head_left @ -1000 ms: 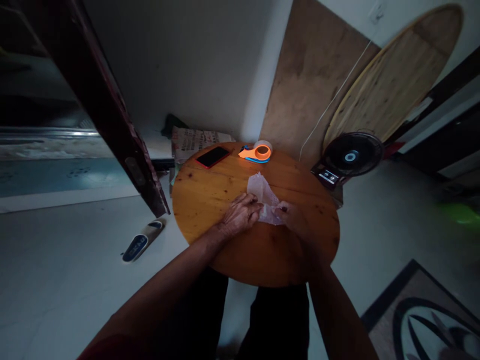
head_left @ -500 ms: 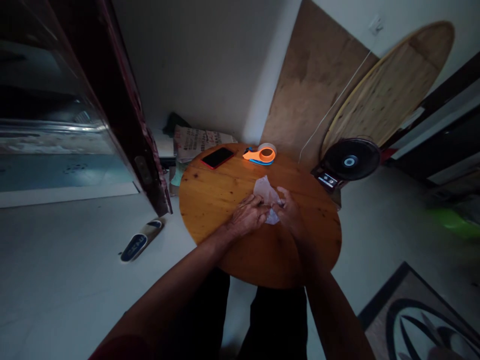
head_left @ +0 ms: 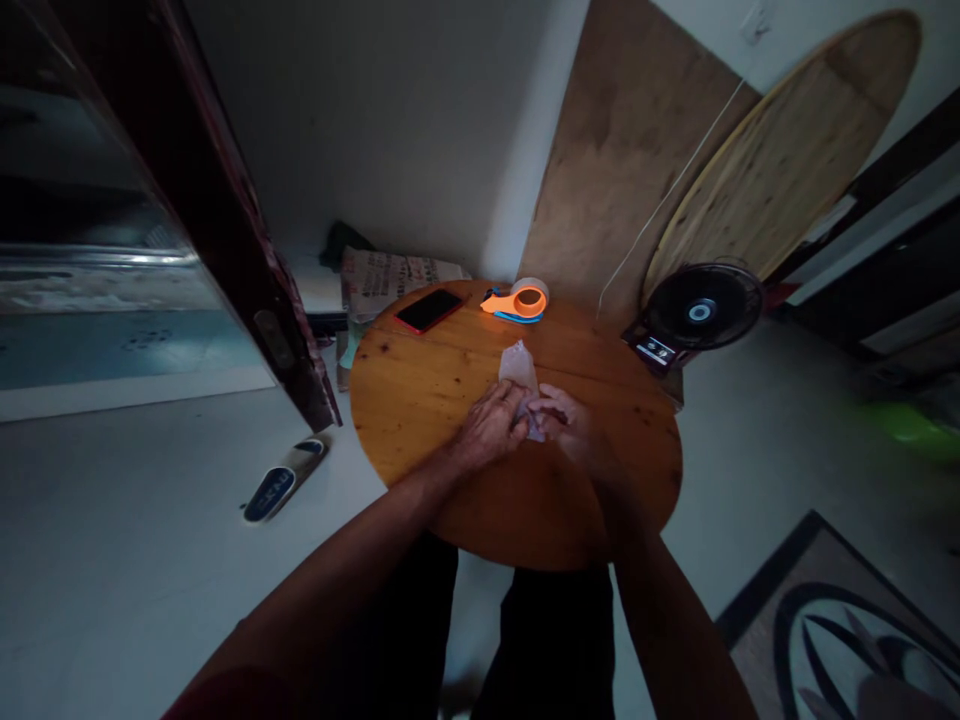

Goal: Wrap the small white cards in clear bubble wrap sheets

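A crumpled, translucent whitish plastic bag (head_left: 517, 364) lies on the round wooden table (head_left: 420, 390) in front of me. My left hand (head_left: 492, 424) is on its left side, with bent fingers pressed onto the plastic and the thumb close to its lower part. From the right, my right hand (head_left: 568, 420) pinches the bag's edge between thumb and curled fingers. Both hands nearly meet over the plastic and cover its middle. Whether anything is inside the bag, I cannot tell.
Toward the table's far edge are a red-edged phone (head_left: 428, 311) and an orange tape dispenser (head_left: 517, 302). A black fan (head_left: 701, 312) stands past the right edge. A printed sack (head_left: 394, 275) lies behind, a slipper (head_left: 281, 483) on the floor at left.
The bag's spread right part has been drawn in, so it looks narrower. My right hand has turned slightly, its raised index finger now lower and curled. My left hand stays on the plastic.
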Motion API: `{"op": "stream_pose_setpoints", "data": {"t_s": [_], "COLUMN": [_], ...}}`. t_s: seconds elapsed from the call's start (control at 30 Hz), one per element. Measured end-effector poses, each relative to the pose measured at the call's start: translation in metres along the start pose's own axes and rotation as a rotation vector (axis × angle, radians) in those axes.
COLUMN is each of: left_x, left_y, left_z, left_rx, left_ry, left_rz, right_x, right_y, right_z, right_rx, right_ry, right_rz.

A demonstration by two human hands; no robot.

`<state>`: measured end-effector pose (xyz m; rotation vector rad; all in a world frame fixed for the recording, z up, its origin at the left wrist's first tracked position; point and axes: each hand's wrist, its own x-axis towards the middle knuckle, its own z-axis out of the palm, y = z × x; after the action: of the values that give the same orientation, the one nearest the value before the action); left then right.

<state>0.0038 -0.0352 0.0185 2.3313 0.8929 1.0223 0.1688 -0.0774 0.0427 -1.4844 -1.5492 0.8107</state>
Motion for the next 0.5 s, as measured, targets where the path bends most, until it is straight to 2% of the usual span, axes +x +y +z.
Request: {"op": "stream_pose_setpoints", "data": {"t_s": [0.27, 0.37, 0.5], "left_x": [0.0008, 0.0021, 0.0041], "left_y": [-0.0038, -0.0053, -0.007], "left_z": [0.0008, 0.0012, 0.0044], "left_rx": [-0.09, -0.174, -0.247], "left_ry": [0.086, 0.111, 0.087], "left_rz": [-0.129, -0.188, -0.228], "right_x": [0.0027, 0.0029, 0.0039], "right_y": [0.0081, 0.0086, 0.0095], "right_z": [0.0048, 0.005, 0.0055], "right_rx": [-0.332, -0.391, -0.411], "right_ry": [-0.02, -0.025, -0.041], "right_rz": [-0.15, -0.144, -0.12]}}
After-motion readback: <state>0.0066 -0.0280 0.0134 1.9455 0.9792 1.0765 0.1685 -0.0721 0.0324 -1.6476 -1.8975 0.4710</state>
